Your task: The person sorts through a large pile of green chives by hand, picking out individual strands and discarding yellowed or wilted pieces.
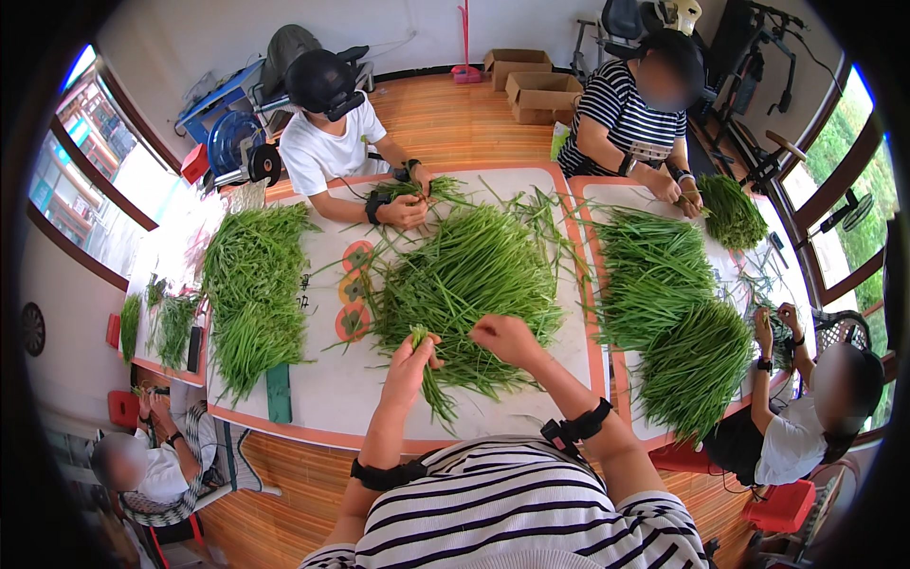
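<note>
A large pile of long green chives lies on the white table in front of me. My left hand is closed around a small bunch of chives, whose ends hang down below the fingers near the pile's front edge. Over the right front part of the pile is my right hand, its fingers curled together. Whatever is between those fingers, if anything, is too small to make out. The two hands are apart.
More chives lie at the left, beside a green block; further heaps cover the right-hand table. Across from me a person in a white shirt handles chives. Other people sit at both sides and far right. Cardboard boxes stand behind.
</note>
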